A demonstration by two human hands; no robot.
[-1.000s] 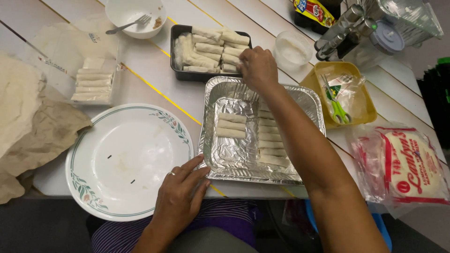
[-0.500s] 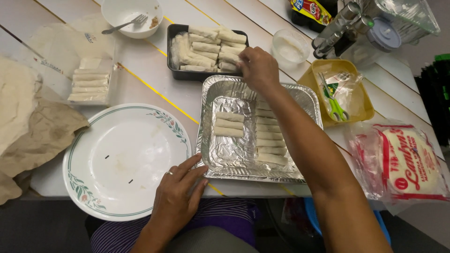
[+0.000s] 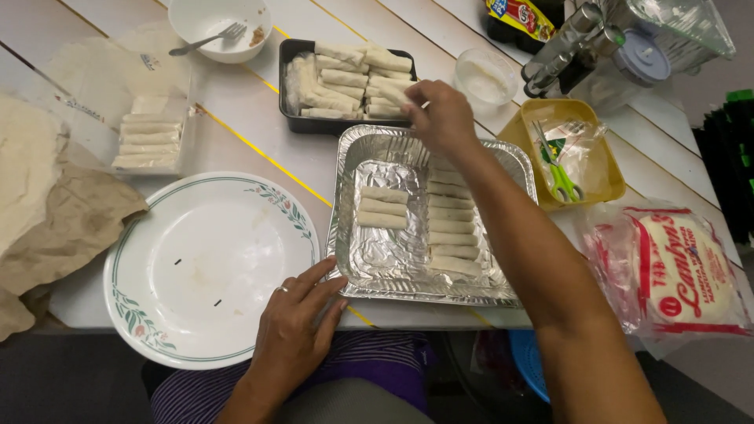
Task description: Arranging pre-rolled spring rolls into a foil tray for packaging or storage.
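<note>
Right hand (image 3: 441,118) pinching roll (image 3: 395,94) above foil tray (image 3: 352,259); left hand (image 3: 297,330) flat, empty, steadying tray corner: lay roll parallel, snug against row (image 3: 453,228).

I count two hands: my left hand (image 3: 294,330) and right hand (image 3: 440,118). One foil tray (image 3: 503,157) holds three rolls (image 3: 382,206) in its left column; the right column (image 3: 452,228) I can't count exactly. There is one black tray (image 3: 289,86), one plate (image 3: 208,263), one bowl (image 3: 216,23) with one fork (image 3: 208,39), one yellow dish (image 3: 609,169) and one pair of scissors (image 3: 558,169).
</note>
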